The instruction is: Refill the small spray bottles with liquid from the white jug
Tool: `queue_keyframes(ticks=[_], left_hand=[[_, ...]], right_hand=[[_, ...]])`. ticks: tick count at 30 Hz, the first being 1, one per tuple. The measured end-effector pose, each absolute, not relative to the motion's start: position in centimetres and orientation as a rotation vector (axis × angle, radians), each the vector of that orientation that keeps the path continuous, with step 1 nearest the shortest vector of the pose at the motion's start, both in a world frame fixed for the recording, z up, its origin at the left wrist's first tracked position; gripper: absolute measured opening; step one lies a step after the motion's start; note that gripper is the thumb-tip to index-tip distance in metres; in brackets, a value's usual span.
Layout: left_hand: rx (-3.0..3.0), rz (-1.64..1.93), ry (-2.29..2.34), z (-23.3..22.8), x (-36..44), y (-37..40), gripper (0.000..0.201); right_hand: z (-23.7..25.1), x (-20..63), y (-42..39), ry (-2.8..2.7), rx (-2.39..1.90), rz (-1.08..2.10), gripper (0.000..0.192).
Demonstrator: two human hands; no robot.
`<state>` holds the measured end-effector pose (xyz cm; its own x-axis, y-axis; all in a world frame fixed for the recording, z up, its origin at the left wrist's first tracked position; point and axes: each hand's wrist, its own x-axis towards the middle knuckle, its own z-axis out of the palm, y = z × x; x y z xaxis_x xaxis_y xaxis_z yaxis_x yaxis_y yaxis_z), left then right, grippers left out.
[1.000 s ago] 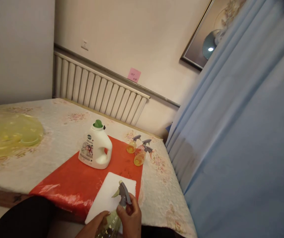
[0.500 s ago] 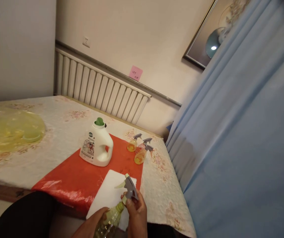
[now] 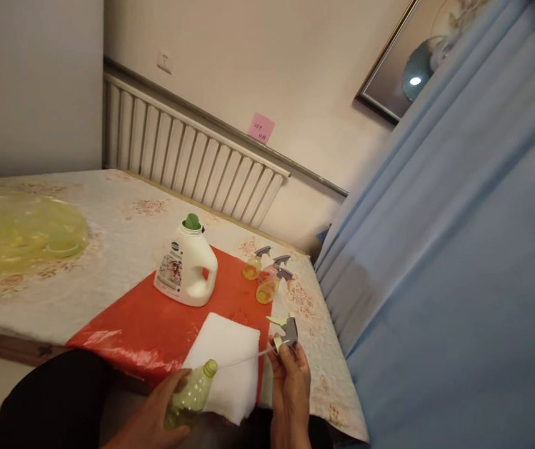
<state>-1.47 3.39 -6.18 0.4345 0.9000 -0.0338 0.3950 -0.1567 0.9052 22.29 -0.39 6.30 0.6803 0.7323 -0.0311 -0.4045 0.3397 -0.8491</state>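
Note:
My left hand (image 3: 164,402) is wrapped round a clear yellow-green bottle (image 3: 192,393), tilted to the right with its threaded neck uncovered. My right hand (image 3: 290,374) grips a grey and pale green spray trigger head (image 3: 288,332) to the right of the bottle. From the head a thin clear tube (image 3: 244,359) runs left to the bottle's mouth; whether its end is still inside, I cannot tell. Beneath and behind the bottle lies a folded white cloth (image 3: 225,343), on a red plastic sheet (image 3: 131,324).
A white jug (image 3: 192,268) with a green piece in its mouth stands on the red sheet. Several small spray bottles (image 3: 266,290) stand near its right edge. Yellow plastic (image 3: 19,231) lies left on the flowered cover (image 3: 122,249). A blue curtain (image 3: 459,249) hangs at right.
The spray head has come off the bottle's neck and moved right with my right hand, drawing out its tube. My left hand has shifted slightly left with the bottle.

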Motion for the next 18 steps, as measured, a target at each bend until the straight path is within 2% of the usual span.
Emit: queue_keyframes(ticks=[6, 10, 18], left_hand=[[1.661, 0.906, 1.08, -5.5, -2.8, 5.9, 0.065], [1.719, 1.008, 1.176, -5.9, -3.3, 8.5, 0.066], [1.666, 0.958, 1.086, -4.6, -2.1, 13.7, 0.071]], right_hand=[[5.5, 23.1, 1.5, -0.356, -0.983, 0.739, 0.04], [3.7, 23.4, 3.7, -0.38, -1.01, 0.806, 0.039], [0.8, 23.9, 8.7, -0.431, -1.17, 0.846, 0.027]])
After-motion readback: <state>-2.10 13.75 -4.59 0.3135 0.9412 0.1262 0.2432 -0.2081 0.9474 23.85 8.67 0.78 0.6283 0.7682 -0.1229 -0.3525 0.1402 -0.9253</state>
